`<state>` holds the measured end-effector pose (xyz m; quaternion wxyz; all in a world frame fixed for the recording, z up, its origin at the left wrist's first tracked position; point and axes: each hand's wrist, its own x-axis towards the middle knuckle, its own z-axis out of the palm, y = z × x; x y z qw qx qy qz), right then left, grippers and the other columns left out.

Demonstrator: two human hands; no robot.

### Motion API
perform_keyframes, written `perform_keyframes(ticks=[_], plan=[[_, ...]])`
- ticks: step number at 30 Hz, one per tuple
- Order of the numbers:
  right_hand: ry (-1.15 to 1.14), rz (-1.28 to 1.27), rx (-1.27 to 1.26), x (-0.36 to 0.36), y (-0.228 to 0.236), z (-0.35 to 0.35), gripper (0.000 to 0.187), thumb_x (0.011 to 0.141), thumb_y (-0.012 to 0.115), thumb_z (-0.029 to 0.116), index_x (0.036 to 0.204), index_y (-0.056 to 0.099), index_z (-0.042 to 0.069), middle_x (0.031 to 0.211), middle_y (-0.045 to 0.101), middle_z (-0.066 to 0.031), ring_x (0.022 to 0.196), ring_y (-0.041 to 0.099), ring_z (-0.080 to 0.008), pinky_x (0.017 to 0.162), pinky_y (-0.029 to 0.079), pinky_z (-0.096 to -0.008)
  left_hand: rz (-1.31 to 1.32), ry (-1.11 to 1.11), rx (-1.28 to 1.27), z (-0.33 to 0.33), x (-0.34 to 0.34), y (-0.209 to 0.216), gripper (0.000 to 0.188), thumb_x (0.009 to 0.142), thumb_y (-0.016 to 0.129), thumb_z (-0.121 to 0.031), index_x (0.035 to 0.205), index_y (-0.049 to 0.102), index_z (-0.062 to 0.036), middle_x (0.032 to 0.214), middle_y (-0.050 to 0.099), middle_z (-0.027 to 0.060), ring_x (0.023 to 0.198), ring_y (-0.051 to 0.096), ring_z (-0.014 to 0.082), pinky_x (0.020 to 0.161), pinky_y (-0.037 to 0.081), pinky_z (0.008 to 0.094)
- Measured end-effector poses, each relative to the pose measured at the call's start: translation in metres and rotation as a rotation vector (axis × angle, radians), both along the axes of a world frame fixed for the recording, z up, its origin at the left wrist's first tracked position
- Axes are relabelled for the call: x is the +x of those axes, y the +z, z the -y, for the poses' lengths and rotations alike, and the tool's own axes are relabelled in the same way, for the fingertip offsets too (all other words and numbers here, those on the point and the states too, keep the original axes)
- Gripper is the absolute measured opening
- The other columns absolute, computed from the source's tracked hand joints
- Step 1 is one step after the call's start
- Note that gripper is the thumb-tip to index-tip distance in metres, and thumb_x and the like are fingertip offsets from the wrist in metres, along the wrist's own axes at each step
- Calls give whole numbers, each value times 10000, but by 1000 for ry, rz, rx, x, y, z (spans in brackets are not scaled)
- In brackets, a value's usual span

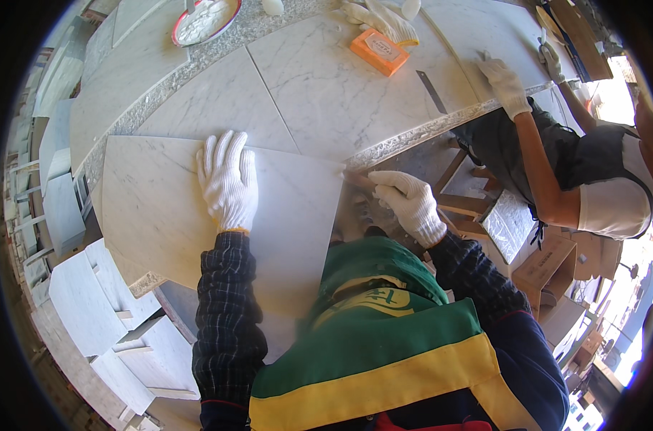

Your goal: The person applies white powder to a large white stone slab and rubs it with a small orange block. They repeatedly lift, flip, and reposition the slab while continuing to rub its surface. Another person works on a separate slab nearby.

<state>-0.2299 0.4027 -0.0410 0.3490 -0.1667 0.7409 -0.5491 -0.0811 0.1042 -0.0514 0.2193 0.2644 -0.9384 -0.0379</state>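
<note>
A thin white marble slab (290, 215) lies across the corner of the work surface and reaches toward my green and yellow apron. My left hand (228, 176), in a white knitted glove, rests flat on it with the fingers stretched out. My right hand (410, 205), gloved alike, is closed around a narrow reddish-brown bar (359, 179). The bar's far end meets the slab's right edge near its upper right corner. Its exact kind does not show, and my fingers cover the rest of it.
Larger marble panels (305, 79) with rough edges form the surface ahead. On them are an orange box (379, 52), spare gloves (387, 21), a dark metal strip (431, 92) and a red-rimmed bowl of white paste (206, 23). A co-worker's gloved hand (505, 85) touches the surface at right. Cut slabs (89, 294) stand left.
</note>
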Motion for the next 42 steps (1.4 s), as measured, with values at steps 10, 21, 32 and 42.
perform_keyframes(ticks=[10,21,32,42], plan=[[-97,-37,-20,-10,-3,5,265,1001,662,51,1249,730,-12,987,735,-51,795,642,-89,726,548,-235,-5,-9,-10,0,0,1,298,1026,619,-253,1262,723,-103,1356,685,84,1355,545,361,1213,358,520],[-60,-21,-36,1,3,12,267,1001,660,51,1249,727,-22,958,730,-42,780,636,-85,712,542,-231,5,-3,-3,-2,-1,4,301,1029,609,-255,1261,719,-97,1352,684,89,1345,549,364,1213,354,521],[-192,112,-131,-36,14,26,277,1013,658,75,1262,710,-34,926,712,-47,745,612,-89,685,521,-238,14,3,10,-3,1,6,309,1037,595,-260,1283,710,-111,1379,666,100,1362,532,379,1224,335,526],[116,50,-327,-100,30,170,274,1002,680,112,1231,725,-32,890,695,-37,723,611,-93,663,508,-231,-10,37,54,-4,-1,7,313,1011,623,-267,1283,700,-132,1371,666,93,1361,531,364,1221,311,556]])
